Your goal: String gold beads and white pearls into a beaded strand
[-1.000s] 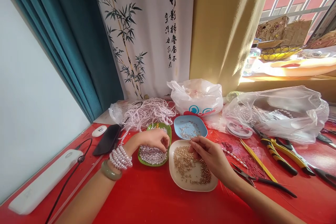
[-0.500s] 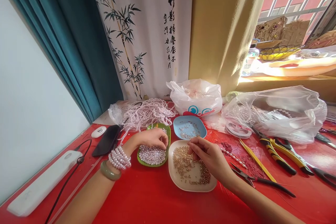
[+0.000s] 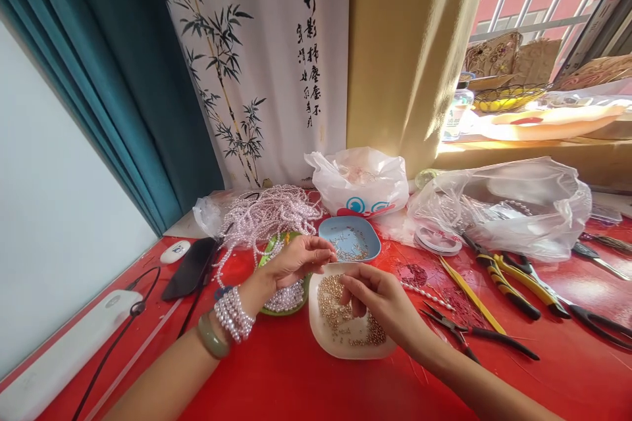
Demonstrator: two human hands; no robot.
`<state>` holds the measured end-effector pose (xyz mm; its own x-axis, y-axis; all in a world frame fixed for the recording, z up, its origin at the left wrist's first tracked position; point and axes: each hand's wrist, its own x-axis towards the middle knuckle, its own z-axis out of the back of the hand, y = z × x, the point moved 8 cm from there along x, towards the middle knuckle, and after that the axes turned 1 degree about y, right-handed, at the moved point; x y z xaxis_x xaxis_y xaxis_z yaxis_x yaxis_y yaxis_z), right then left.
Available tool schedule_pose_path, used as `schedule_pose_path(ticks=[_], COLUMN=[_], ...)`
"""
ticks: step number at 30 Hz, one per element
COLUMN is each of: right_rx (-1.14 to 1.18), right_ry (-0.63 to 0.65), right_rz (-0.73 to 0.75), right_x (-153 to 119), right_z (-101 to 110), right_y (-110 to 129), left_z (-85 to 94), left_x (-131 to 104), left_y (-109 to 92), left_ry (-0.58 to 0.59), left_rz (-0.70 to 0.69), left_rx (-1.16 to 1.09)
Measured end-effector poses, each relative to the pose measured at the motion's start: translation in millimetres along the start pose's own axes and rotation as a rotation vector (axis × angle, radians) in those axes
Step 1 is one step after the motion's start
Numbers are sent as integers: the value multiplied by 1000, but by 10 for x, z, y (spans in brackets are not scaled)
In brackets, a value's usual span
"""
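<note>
Seeing left hand (image 3: pixel 296 262) raised over green dish (image 3: pixel 276 308) of pearls (image 3: pixel 289 296), fingers curled, fingertips pinched together toward right; what they pinch too small for me to tell. Right hand (image 3: pixel 380 299) over white dish (image 3: pixel 323 335) of gold beads (image 3: pixel 345 322), thumb and forefinger pressed together, contents unclear. Hands near each other, apart. Blue dish (image 3: pixel 349 240) just behind. Pliers (image 3: pixel 503 279) well right on red table (image 3: pixel 296 381).
</note>
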<state>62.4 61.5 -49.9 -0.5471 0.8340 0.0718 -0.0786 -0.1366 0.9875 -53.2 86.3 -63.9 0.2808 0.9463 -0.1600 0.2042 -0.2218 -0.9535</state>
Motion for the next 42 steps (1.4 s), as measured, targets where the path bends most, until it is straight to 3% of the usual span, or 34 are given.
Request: schedule_pose_path(ticks=[28,42], right_rx=[76,61], right_ry=[25,13], right_rz=[-92,-64], right_x=[22,39], right_z=[-7,5], right_y=[-88,-76], left_z=[-84,-193], left_x=[-9,5], left_y=[4,-19], left_ry=[-50,99], left_rz=[1,-118], left_rx=[-67,222])
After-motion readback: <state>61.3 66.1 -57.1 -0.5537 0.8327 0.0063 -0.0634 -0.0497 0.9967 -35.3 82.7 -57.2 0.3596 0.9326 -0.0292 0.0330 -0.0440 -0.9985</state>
